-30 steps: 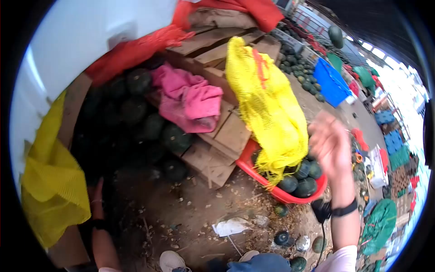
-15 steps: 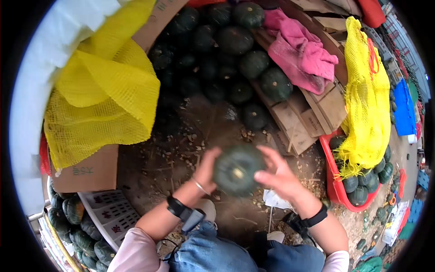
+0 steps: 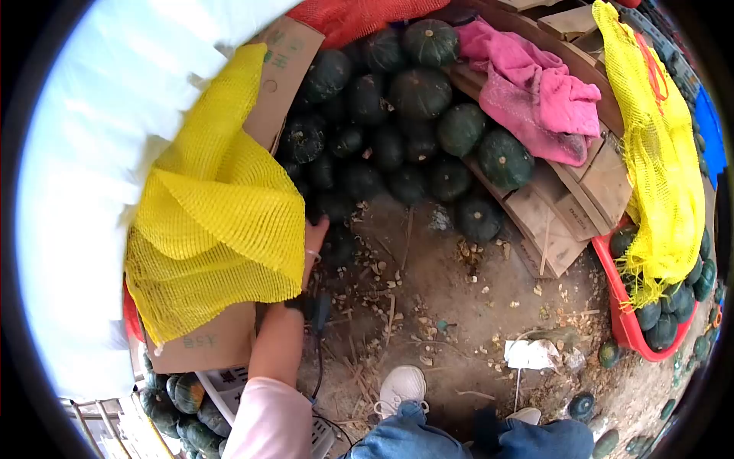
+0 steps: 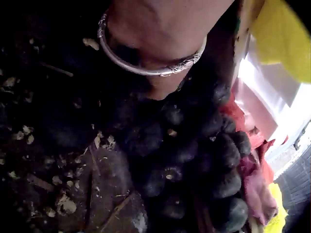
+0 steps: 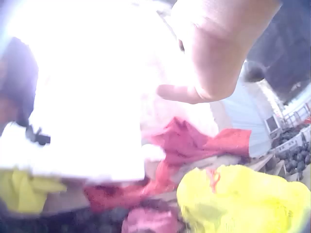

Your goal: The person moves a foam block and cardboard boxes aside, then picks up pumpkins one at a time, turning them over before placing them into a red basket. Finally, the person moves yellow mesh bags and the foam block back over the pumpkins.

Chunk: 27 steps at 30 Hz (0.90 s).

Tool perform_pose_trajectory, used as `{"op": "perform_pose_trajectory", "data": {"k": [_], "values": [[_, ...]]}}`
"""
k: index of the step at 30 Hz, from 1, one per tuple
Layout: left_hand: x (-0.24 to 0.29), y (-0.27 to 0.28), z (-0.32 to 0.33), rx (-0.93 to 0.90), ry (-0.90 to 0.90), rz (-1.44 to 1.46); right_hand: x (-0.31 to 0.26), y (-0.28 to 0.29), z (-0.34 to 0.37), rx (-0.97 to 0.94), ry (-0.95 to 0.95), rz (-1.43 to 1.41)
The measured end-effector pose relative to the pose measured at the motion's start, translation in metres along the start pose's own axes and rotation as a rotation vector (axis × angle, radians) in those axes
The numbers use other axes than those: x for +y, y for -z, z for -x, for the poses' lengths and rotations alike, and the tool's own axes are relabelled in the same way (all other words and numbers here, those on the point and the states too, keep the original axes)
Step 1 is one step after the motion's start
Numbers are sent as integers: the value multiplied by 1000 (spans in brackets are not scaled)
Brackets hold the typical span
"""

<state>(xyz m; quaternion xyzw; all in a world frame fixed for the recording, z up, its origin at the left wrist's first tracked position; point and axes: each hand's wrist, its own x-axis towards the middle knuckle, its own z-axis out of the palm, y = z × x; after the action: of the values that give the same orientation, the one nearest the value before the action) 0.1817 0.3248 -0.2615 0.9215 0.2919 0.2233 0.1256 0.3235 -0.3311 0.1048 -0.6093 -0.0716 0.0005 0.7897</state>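
At the left of the pile, my left hand [image 3: 315, 234] reaches down among dark green squashes [image 3: 420, 93], beside a yellow mesh bag [image 3: 229, 222]. A silver bangle [image 4: 165, 72] circles that wrist. Shadow hides most of the left fingers; I cannot tell whether they grip a squash. My right hand [image 5: 214, 63] is raised, outside the head view, with its thumb [image 5: 177, 93] stretched out. Just past the hand's edge in the right wrist view appears a dark round thing [image 5: 253, 72], blurred.
A pink cloth [image 3: 527, 92] lies over wooden pallets [image 3: 562, 203] right of the pile. Beyond them, another yellow mesh bag [image 3: 661, 153] drapes over a red tub [image 3: 618, 325] of squashes. Cardboard [image 3: 210, 340] stands at left. Husks and a white scrap [image 3: 531, 354] litter the ground.
Half a second ago both hands were around a squash in front of the body. Now the left hand is down at the pile, while the right hand has left the head view.
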Motion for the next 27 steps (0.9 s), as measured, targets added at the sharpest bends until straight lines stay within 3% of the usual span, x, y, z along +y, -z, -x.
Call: {"op": "perform_pose_trajectory", "data": {"k": [2, 3, 4, 7, 11, 14, 17, 20, 23, 25, 26, 27], "values": [[25, -13, -19, -155, -21, -122, 45, 13, 18, -66, -257, 72], [34, -20, -22, -276, -18, -253, 80, 40, 30, 17, -420, 350], [40, -24, -23, -406, -16, -386, 113, -20, 67, -60, -195, 474], [59, -21, -47, -590, 147, -484, 176, -32, 90, -94, -538, 410], [89, -1, -40, -667, 118, -545, 227, -35, 112, -186, -732, 318], [42, -19, 0, -524, 158, -111, 252, -45, 120, -253, -803, 211], [83, 10, 54, -636, 746, 690, 277, -56, 124, -369, -771, 163], [111, 14, 108, -692, 870, 1211, 298, -73, 119, -479, -752, 171], [156, 30, 138, -811, 771, 1465, 315, -100, 116, -508, -770, 38], [188, 40, 148, -969, 421, 1366, 313, -127, 116, -468, -728, 104], [197, 39, 151, -1007, 113, 1163, 316, -126, 118, -496, -649, 124], [211, 47, 146, -1079, 5, 1060, 322, -128, 120, -530, -566, 135]]}}
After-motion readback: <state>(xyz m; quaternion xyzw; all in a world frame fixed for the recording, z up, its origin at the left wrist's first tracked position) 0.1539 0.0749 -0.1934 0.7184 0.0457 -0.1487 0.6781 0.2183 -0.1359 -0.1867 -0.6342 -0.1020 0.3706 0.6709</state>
